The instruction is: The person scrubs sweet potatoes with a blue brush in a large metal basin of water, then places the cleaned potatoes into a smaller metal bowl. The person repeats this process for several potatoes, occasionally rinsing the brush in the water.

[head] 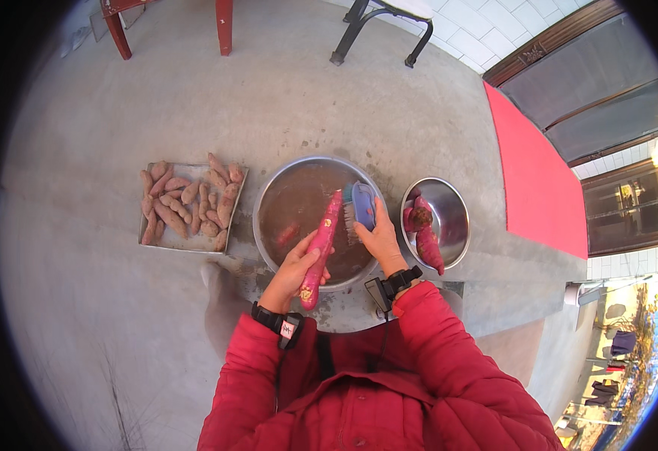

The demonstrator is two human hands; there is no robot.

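Observation:
My left hand [295, 270] holds a long pink-red sweet potato [323, 242], tilted over the near part of a round metal basin [258, 225] of murky brown water. Pale patches mark its skin. In my right hand [381, 234] is a blue-handled scrub brush [363, 204], its bristles turned towards the sweet potato, with a narrow gap between them. Another reddish sweet potato [288, 233] lies partly hidden in the water. To the right, a smaller steel bowl [454, 225] contains several red sweet potatoes [429, 248]. Both wrists wear black straps with devices.
On the left a shallow rectangular tray [185, 247] carries several dirt-covered sweet potatoes [171, 219]. Wet spots mark the concrete floor around the basin. A red mat [537, 180] lies at right, before glazed doors. Legs of a red wooden piece [224, 28] and a black-legged chair [357, 28] stand beyond.

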